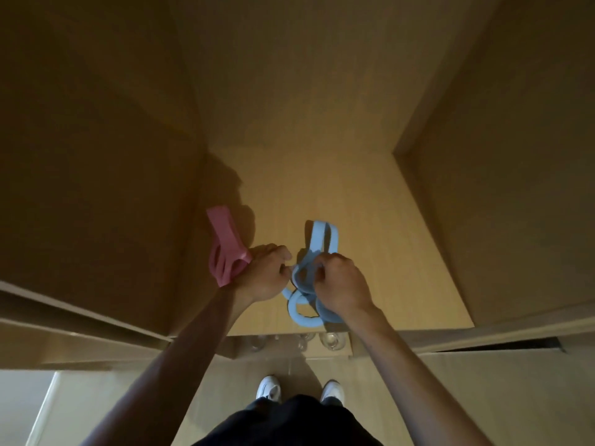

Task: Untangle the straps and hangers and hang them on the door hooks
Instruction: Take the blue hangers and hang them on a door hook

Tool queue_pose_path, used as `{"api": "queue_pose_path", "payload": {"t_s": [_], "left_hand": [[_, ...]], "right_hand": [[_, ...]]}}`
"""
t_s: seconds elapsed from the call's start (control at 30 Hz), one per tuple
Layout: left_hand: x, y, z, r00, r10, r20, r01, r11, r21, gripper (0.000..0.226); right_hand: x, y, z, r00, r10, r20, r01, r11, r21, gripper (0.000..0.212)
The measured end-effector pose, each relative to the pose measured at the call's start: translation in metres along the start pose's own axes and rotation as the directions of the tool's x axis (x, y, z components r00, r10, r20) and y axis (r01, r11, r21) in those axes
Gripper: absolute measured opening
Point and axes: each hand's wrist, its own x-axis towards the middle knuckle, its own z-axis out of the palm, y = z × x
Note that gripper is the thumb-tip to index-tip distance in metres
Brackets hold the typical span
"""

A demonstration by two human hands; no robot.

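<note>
A pink plastic hanger (225, 249) is gripped by my left hand (265, 273) at its lower end and sticks up to the left, in front of the wooden door (322, 175). Just to its right my right hand (341, 284) pinches a bundle of light blue hangers (317, 249). Blue loops and a thin dark strap (301, 312) hang below my right hand. The two hands are close together, almost touching. Several clear door hooks (331, 341) show along the door's lower edge below the hands.
Wooden panels (96, 156) close in on the left and another panel (515, 172) on the right. My two white shoes (269, 387) stand on the pale floor below. A bright floor patch lies at the lower left.
</note>
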Motion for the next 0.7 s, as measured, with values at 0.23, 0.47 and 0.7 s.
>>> {"api": "queue_pose_path", "payload": {"t_s": [0.23,0.47,0.7], "left_hand": [[-0.001,-0.008,-0.002,0.999,0.035,-0.012,-0.035,0.999,-0.012,0.024],[0.001,-0.014,-0.007,0.995,0.036,-0.091,-0.041,0.997,-0.059,0.023],[0.002,-0.021,-0.011,0.996,0.04,-0.077,-0.045,0.997,-0.058,0.022]], "right_hand": [[0.006,0.008,0.021,0.954,0.293,-0.068,-0.298,0.95,-0.097,0.062],[0.022,-0.017,0.045,0.922,0.38,-0.067,-0.386,0.908,-0.162,0.084],[0.036,-0.029,0.044,0.923,0.385,-0.016,-0.385,0.919,-0.078,0.064]]}}
